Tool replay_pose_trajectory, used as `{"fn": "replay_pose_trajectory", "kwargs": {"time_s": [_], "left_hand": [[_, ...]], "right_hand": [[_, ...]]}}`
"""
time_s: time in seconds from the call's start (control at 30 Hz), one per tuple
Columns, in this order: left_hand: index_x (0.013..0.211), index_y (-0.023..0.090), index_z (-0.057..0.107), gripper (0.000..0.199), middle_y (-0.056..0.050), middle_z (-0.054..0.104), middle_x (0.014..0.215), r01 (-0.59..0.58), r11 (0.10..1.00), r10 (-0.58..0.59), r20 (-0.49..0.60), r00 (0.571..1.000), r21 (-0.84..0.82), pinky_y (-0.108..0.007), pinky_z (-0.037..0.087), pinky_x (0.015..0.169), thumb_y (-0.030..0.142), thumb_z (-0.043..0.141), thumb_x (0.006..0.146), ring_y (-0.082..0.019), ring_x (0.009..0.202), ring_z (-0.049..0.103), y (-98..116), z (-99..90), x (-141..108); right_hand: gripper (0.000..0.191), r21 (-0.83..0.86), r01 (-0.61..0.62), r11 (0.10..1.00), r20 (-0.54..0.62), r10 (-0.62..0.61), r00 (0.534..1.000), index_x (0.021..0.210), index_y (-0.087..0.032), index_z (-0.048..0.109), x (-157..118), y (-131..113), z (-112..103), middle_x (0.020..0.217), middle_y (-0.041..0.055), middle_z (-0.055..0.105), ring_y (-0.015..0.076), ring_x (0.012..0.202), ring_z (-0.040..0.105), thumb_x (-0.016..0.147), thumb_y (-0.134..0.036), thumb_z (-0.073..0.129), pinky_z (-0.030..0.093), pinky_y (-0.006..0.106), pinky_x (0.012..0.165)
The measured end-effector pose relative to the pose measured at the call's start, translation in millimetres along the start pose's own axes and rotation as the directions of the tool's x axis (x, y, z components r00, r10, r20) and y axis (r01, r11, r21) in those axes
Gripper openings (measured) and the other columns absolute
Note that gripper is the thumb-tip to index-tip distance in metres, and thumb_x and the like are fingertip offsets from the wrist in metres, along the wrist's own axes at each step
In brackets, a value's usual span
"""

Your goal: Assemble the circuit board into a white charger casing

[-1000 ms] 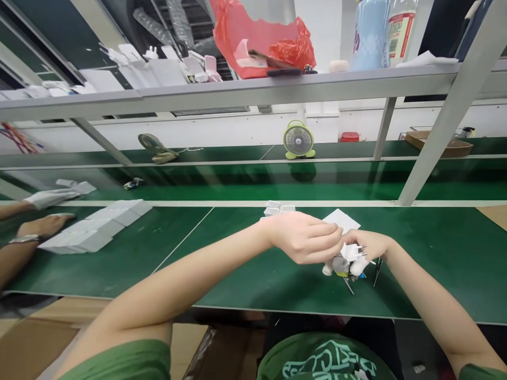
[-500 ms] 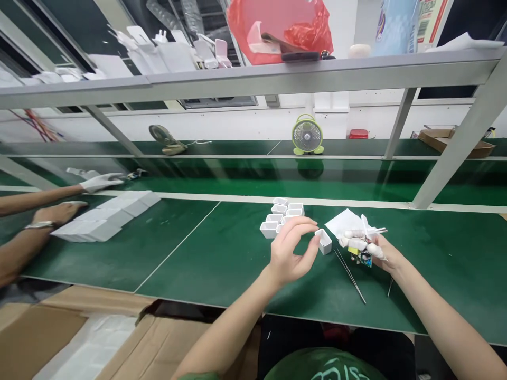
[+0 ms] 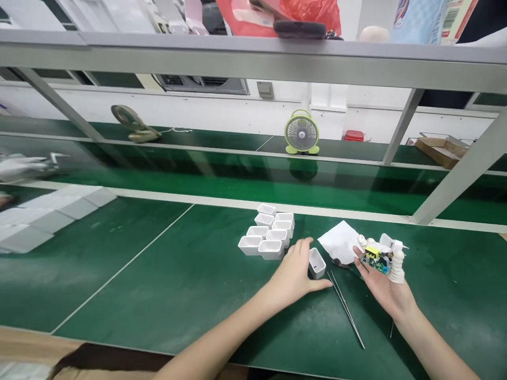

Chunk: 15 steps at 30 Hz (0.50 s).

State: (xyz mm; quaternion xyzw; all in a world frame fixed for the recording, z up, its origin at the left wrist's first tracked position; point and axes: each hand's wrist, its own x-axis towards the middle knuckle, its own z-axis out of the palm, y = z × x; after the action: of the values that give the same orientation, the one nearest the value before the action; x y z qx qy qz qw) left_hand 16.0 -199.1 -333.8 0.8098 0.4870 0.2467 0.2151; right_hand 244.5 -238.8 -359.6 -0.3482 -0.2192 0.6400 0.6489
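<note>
My left hand [image 3: 291, 274] reaches around a small white open-topped plastic case [image 3: 317, 263], thumb and fingers spread apart. Whether its fingertips touch the case I cannot tell. On the upturned palm of my right hand [image 3: 390, 295] rests a green circuit board [image 3: 376, 262] with a yellow component, held together with a coiled white cable [image 3: 396, 266]. Tweezers [image 3: 346, 311] lie on the green table between my hands. Behind them is a white sheet [image 3: 339, 243], with a small dark object [image 3: 340, 263] at its lower edge.
Several more white cases [image 3: 271, 248] stand grouped left of my left hand. White boxes [image 3: 51, 214] form rows at the far left, near a co-worker's blurred gloved hand [image 3: 24, 168]. A green fan [image 3: 301, 133] stands beyond the raised strip. A metal shelf [image 3: 253, 60] crosses overhead.
My left hand has lowered and opened wider around the single case. My right hand has turned palm up, showing more of the board. The view has shifted closer to the table.
</note>
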Motion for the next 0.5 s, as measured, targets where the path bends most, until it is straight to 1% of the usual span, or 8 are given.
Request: {"fn": "replay_pose_trajectory", "kwargs": {"time_s": [0.07, 0.1, 0.13, 0.17, 0.23, 0.33, 0.4, 0.5], "left_hand": [[0.111, 0.015, 0.054, 0.061, -0.015, 0.064, 0.108, 0.036, 0.999, -0.036, 0.038, 0.999, -0.017, -0.055, 0.054, 0.086, 0.029, 0.088, 0.063, -0.039, 0.105, 0.062, -11.5, 17.3, 0.0], [0.107, 0.017, 0.055, 0.052, -0.012, 0.064, 0.103, 0.032, 0.999, -0.031, 0.04, 0.999, -0.027, -0.054, 0.054, 0.086, 0.025, 0.085, 0.066, -0.037, 0.103, 0.062, -13.4, 20.8, -0.9], [0.107, 0.018, 0.055, 0.047, -0.01, 0.063, 0.102, 0.019, 0.999, -0.017, 0.04, 0.999, -0.038, -0.052, 0.053, 0.088, 0.023, 0.083, 0.069, -0.034, 0.104, 0.062, -13.1, 21.4, -2.4], [0.109, 0.02, 0.055, 0.046, -0.009, 0.061, 0.105, -0.006, 0.998, 0.009, 0.047, 0.999, -0.066, -0.049, 0.053, 0.091, 0.021, 0.081, 0.07, -0.032, 0.106, 0.061, -11.3, 20.2, -4.3], [0.118, 0.023, 0.053, 0.053, -0.008, 0.055, 0.111, -0.091, 0.979, 0.104, 0.069, 0.992, -0.181, -0.042, 0.054, 0.093, 0.02, 0.079, 0.072, -0.026, 0.108, 0.059, -5.4, 15.9, -10.0], [0.126, 0.024, 0.048, 0.062, -0.007, 0.051, 0.109, -0.18, 0.882, 0.239, 0.086, 0.967, -0.435, -0.034, 0.058, 0.082, 0.022, 0.079, 0.073, -0.021, 0.098, 0.06, 1.3, 14.2, -21.1], [0.123, 0.025, 0.048, 0.06, -0.007, 0.051, 0.11, -0.197, 0.824, 0.267, 0.057, 0.962, -0.532, -0.031, 0.058, 0.078, 0.021, 0.08, 0.072, -0.021, 0.098, 0.06, 2.9, 17.2, -28.3], [0.123, 0.026, 0.048, 0.057, -0.009, 0.053, 0.113, -0.263, 0.786, 0.293, -0.038, 0.955, -0.559, -0.03, 0.057, 0.079, 0.017, 0.077, 0.075, -0.022, 0.101, 0.059, 3.8, 22.2, -35.6]], "right_hand": [[0.049, 0.007, -0.008, 1.0, -0.002, 0.008, 1.0, 0.117, -0.043, 0.064, -3.0, 1.7, 0.9, 0.136, -0.0012, 0.062, 0.0274, 0.129, 0.056, 0.078, -0.072, 0.063, 0.035, 0.051, 0.117], [0.048, -0.003, -0.009, 1.0, 0.01, 0.009, 1.0, 0.119, -0.044, 0.063, -4.7, 2.6, 0.9, 0.137, -0.0011, 0.061, 0.0277, 0.129, 0.055, 0.078, -0.069, 0.066, 0.035, 0.052, 0.117], [0.049, -0.022, -0.011, 1.0, 0.027, 0.011, 1.0, 0.121, -0.043, 0.062, -6.6, 3.5, 0.6, 0.137, -0.0003, 0.061, 0.0283, 0.129, 0.055, 0.078, -0.067, 0.069, 0.035, 0.053, 0.117], [0.051, -0.048, -0.004, 0.999, 0.043, 0.007, 0.999, 0.122, -0.042, 0.062, -8.7, 4.4, -0.1, 0.136, 0.0013, 0.062, 0.0294, 0.129, 0.055, 0.077, -0.065, 0.071, 0.036, 0.054, 0.116], [0.058, -0.127, 0.02, 0.992, 0.071, -0.011, 0.997, 0.121, -0.037, 0.064, -13.4, 6.4, -2.7, 0.132, 0.0059, 0.064, 0.0327, 0.128, 0.056, 0.071, -0.064, 0.076, 0.038, 0.057, 0.114], [0.067, -0.255, 0.054, 0.966, 0.096, -0.03, 0.995, 0.111, -0.031, 0.067, -23.1, 8.4, -9.9, 0.12, 0.0112, 0.069, 0.0382, 0.12, 0.06, 0.056, -0.066, 0.084, 0.042, 0.059, 0.109], [0.066, -0.322, 0.061, 0.945, 0.123, -0.022, 0.992, 0.106, -0.032, 0.067, -31.6, 9.0, -15.2, 0.112, 0.0107, 0.072, 0.0391, 0.117, 0.062, 0.052, -0.064, 0.087, 0.045, 0.059, 0.105], [0.076, -0.45, 0.037, 0.892, 0.157, 0.038, 0.987, 0.11, -0.038, 0.06, -45.0, 9.8, -18.7, 0.108, 0.0074, 0.073, 0.0398, 0.119, 0.059, 0.045, -0.065, 0.09, 0.048, 0.059, 0.101]]}}
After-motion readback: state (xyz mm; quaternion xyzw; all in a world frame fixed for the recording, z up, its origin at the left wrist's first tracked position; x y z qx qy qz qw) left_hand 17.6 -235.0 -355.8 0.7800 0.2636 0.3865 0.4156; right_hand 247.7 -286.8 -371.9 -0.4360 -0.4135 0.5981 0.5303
